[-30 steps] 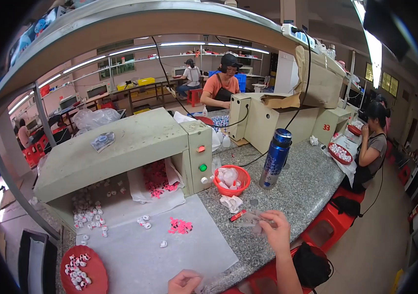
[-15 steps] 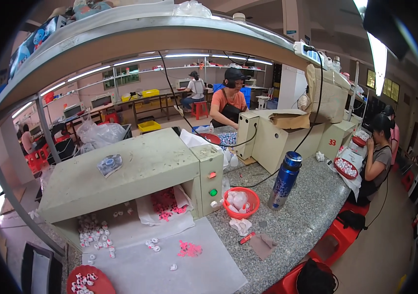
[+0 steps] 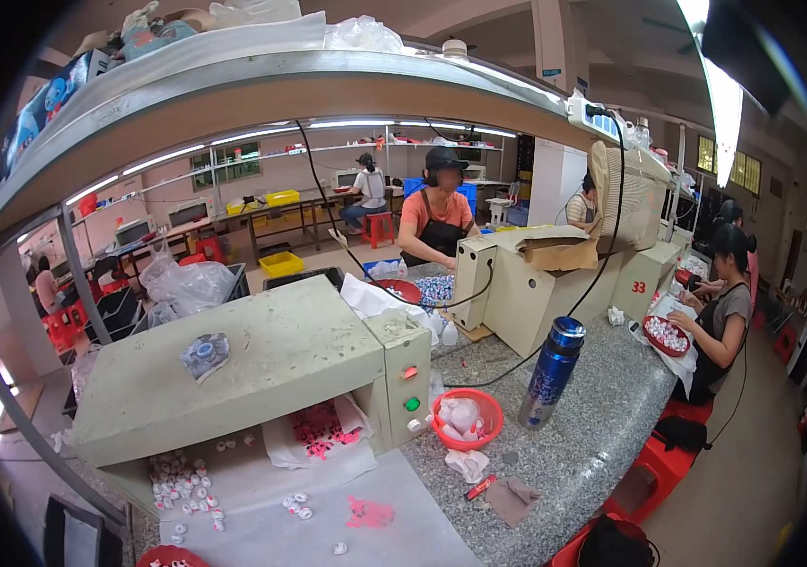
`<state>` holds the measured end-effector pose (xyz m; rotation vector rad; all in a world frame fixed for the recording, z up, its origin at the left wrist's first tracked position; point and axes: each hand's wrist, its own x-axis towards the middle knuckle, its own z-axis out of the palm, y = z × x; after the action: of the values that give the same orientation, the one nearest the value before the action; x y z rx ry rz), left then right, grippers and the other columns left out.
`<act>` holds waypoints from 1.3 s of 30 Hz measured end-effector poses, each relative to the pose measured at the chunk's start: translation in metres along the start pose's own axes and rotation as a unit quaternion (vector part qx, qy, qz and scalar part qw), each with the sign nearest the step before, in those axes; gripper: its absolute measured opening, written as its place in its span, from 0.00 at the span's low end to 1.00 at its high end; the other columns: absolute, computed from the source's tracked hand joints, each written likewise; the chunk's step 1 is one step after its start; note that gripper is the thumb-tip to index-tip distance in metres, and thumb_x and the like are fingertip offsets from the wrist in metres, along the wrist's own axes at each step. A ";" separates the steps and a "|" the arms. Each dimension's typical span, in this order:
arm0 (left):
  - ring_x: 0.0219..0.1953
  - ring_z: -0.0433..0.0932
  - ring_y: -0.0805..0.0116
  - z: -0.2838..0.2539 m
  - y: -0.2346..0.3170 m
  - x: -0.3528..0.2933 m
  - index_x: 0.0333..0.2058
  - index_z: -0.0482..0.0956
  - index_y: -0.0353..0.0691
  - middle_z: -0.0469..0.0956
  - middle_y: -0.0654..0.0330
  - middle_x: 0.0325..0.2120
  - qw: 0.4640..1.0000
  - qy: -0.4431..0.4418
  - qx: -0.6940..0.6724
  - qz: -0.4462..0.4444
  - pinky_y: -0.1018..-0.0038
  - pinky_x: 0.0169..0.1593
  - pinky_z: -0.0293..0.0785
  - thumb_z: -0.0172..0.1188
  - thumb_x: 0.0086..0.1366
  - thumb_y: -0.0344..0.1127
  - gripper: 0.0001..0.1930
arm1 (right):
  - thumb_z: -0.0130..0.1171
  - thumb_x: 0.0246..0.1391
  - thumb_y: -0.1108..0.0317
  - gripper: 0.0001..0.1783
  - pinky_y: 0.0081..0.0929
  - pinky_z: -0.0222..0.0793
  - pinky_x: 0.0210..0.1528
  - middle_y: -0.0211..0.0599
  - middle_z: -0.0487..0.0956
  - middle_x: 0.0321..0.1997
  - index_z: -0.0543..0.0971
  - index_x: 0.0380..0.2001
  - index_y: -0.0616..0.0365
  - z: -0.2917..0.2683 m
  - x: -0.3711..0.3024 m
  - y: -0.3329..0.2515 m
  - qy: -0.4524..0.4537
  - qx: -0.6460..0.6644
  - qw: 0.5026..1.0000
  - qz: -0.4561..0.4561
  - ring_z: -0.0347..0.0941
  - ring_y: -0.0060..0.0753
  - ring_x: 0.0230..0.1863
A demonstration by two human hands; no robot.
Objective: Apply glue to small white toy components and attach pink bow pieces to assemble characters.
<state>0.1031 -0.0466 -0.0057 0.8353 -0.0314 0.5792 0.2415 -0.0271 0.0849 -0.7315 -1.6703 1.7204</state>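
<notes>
Neither of my hands is in view. Nearest me is a cream metal box machine with an open front slot and lit red and green buttons. Small white round pieces with dark and red marks lie at the slot's left side. Bright pink small pieces sit on white paper inside it. On the white sheet in front lie several more white pieces, a patch of flat pink pieces and one lone white piece. A red dish is cut off by the lower edge.
On the speckled stone table stand a red basket with white plastic in it and a blue bottle. A black cable hangs down. A shelf crosses overhead. Co-workers sit beyond the machine and at right; red stools line the right edge.
The view has tilted up slightly, so the red dish has slipped mostly out at the bottom. The person at right has lowered their hands from the face toward a red dish.
</notes>
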 end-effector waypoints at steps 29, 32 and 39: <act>0.34 0.69 0.63 -0.038 0.003 0.056 0.28 0.67 0.38 0.69 0.57 0.27 0.998 -0.054 -0.012 -0.008 0.70 0.41 0.65 0.52 0.58 0.40 0.10 | 0.56 0.39 0.67 0.12 0.24 0.62 0.38 0.35 0.70 0.29 0.69 0.29 0.57 -0.094 0.005 0.093 0.052 -0.011 0.998 -0.026 0.65 0.29 0.31; 0.35 0.69 0.63 -0.039 0.004 0.051 0.28 0.67 0.38 0.69 0.56 0.28 0.999 -0.049 -0.018 -0.015 0.70 0.41 0.64 0.53 0.58 0.40 0.11 | 0.57 0.39 0.67 0.13 0.24 0.62 0.38 0.35 0.70 0.29 0.69 0.29 0.58 -0.092 0.006 0.102 0.056 0.000 0.998 -0.026 0.65 0.29 0.32; 0.36 0.69 0.62 -0.037 0.003 0.042 0.29 0.67 0.38 0.68 0.56 0.28 0.999 -0.035 -0.031 -0.024 0.70 0.42 0.64 0.53 0.58 0.40 0.11 | 0.57 0.38 0.66 0.15 0.25 0.61 0.40 0.36 0.70 0.30 0.68 0.31 0.59 -0.086 0.006 0.120 0.058 0.023 0.998 -0.024 0.65 0.29 0.33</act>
<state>0.1298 0.0016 -0.0183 0.7948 -0.0930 0.5019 0.2958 0.0335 -0.0383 -0.7497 -1.5526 1.6449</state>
